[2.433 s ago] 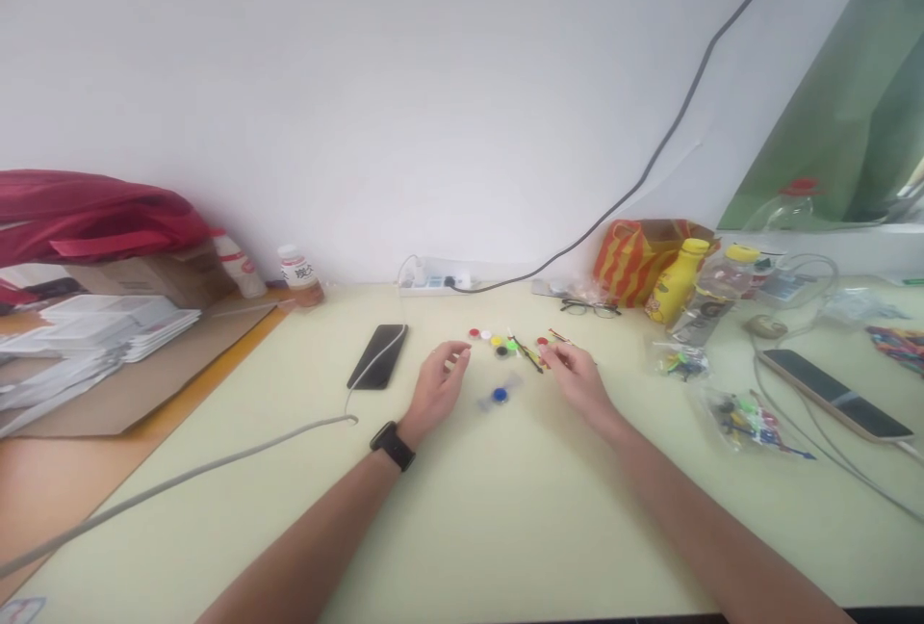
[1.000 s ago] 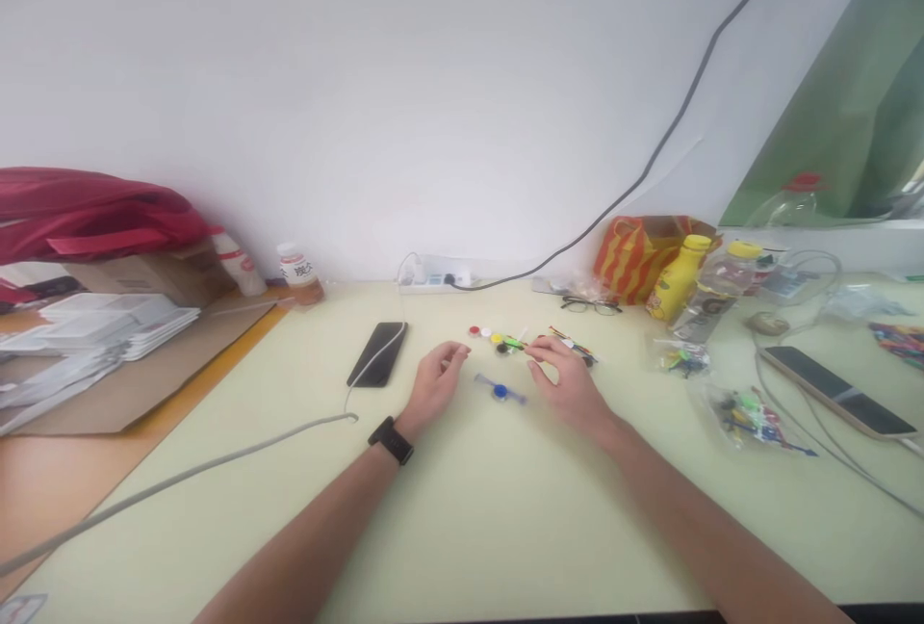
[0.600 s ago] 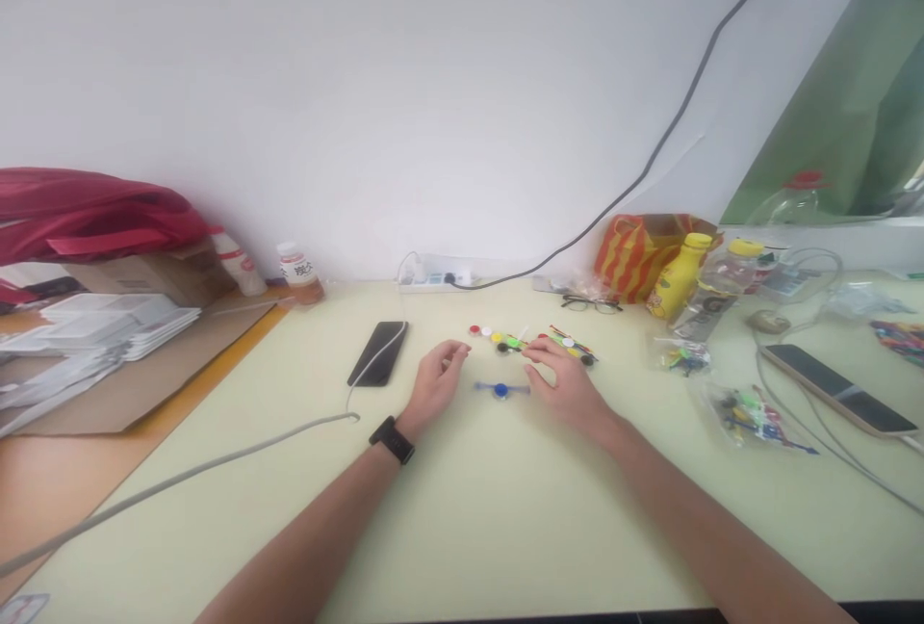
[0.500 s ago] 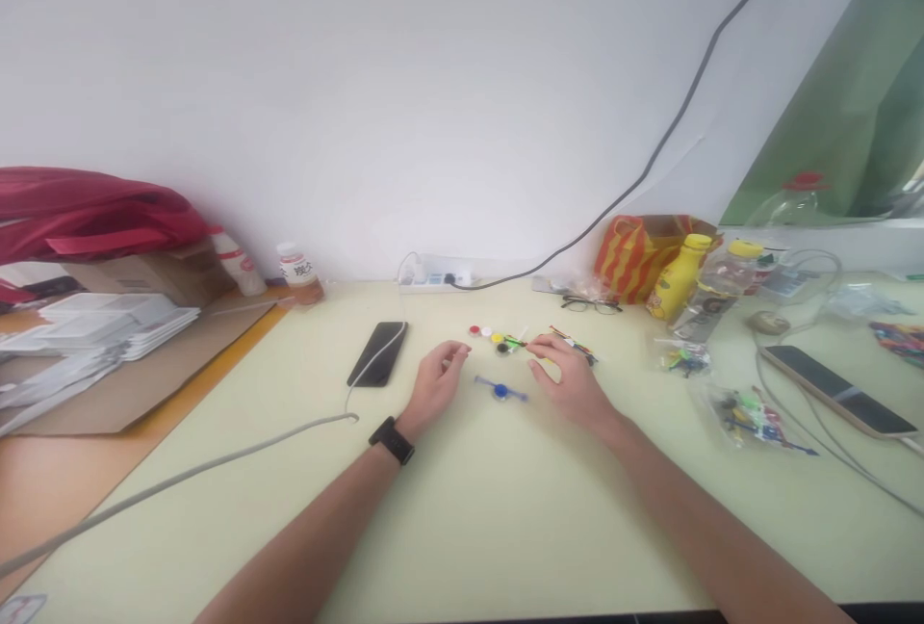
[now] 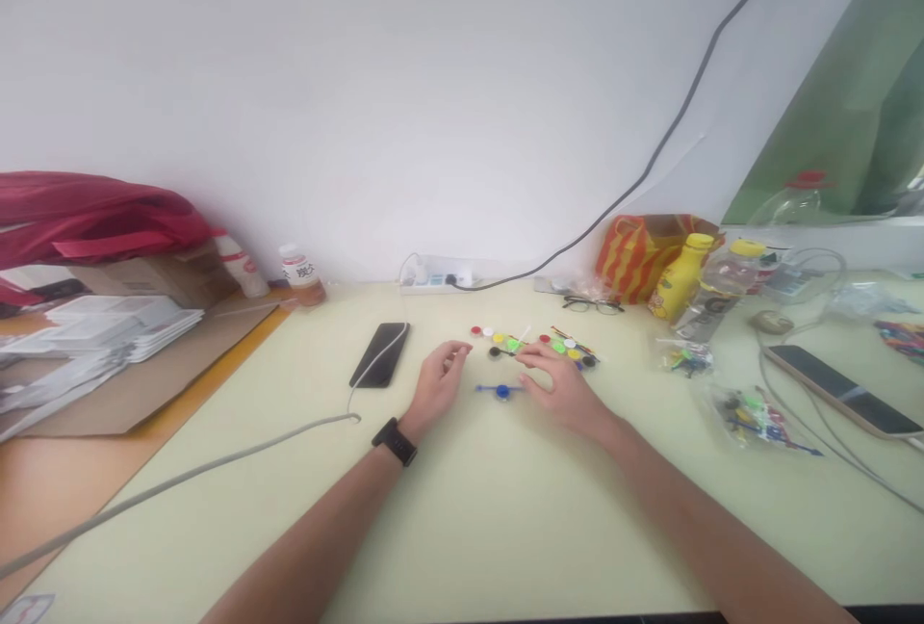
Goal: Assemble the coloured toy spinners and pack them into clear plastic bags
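Note:
A small blue spinner-like piece (image 5: 500, 390) with two thin arms lies flat on the pale yellow table (image 5: 462, 508) between my hands. My left hand (image 5: 435, 386), with a black watch on the wrist, rests just left of it, fingers loosely curled and holding nothing I can see. My right hand (image 5: 557, 383) lies just right of the blue piece, fingers stretched toward it and toward a cluster of small coloured round pieces and thin sticks (image 5: 530, 343) behind it. Whether the fingertips touch the blue piece I cannot tell.
A black phone (image 5: 379, 353) with a white cable lies to the left. A power strip (image 5: 435, 279) sits by the wall. At right are glasses (image 5: 590, 305), a yellow bottle (image 5: 680, 276), bags of small parts (image 5: 747, 410) and another phone (image 5: 841, 392). Boxes and a red bag (image 5: 87, 220) are far left.
The blue piece was spinning and blurred earlier and has turned between frames; it now lies level. My right hand has shifted left, closer to it. My left hand has barely moved.

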A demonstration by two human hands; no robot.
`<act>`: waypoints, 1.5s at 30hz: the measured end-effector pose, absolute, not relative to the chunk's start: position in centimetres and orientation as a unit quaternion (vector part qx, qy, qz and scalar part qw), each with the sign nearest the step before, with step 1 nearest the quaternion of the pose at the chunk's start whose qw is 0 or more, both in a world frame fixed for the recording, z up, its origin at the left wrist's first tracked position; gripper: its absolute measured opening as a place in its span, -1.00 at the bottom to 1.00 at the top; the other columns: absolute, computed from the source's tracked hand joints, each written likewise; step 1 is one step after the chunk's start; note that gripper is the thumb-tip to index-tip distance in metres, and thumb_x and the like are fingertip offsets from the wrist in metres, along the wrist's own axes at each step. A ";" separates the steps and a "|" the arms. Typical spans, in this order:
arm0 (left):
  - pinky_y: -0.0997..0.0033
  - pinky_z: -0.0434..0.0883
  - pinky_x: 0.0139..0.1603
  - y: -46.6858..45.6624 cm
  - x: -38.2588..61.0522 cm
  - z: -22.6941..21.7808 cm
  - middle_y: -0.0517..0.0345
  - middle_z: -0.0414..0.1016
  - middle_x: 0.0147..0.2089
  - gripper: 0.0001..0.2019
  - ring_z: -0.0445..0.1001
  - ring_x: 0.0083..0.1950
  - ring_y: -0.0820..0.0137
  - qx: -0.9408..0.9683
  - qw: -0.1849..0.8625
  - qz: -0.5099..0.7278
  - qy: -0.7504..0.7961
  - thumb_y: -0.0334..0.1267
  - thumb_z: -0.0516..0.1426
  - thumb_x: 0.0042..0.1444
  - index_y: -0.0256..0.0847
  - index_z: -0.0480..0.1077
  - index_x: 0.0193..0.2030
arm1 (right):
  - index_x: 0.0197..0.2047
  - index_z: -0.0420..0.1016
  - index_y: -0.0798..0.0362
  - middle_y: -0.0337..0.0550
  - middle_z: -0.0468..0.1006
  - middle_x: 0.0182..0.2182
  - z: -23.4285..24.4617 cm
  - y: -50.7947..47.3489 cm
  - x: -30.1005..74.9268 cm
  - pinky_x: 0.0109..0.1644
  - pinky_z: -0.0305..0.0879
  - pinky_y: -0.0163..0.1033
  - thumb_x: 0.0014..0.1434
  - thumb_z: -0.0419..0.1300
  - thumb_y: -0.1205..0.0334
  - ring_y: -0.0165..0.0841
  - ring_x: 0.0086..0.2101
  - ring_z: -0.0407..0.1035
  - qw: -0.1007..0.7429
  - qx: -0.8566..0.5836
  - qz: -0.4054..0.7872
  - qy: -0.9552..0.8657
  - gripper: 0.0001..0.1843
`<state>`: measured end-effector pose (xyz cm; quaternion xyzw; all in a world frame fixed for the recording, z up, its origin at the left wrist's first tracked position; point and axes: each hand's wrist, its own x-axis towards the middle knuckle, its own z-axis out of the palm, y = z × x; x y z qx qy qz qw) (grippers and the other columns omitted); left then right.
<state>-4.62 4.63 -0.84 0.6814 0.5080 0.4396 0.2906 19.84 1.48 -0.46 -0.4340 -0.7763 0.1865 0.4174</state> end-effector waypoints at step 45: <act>0.19 0.40 0.01 4.7 -4.6 -1.6 0.11 0.64 -0.18 -0.84 0.51 -0.06 0.19 0.738 0.205 0.350 0.540 -0.23 0.12 0.25 -0.12 0.55 -0.15 | -0.26 0.62 0.05 -0.10 0.63 -0.30 1.8 0.4 20.4 -0.19 0.47 -0.20 0.07 0.24 0.38 -0.31 -0.30 0.49 0.450 -0.357 0.430 -0.697 -0.84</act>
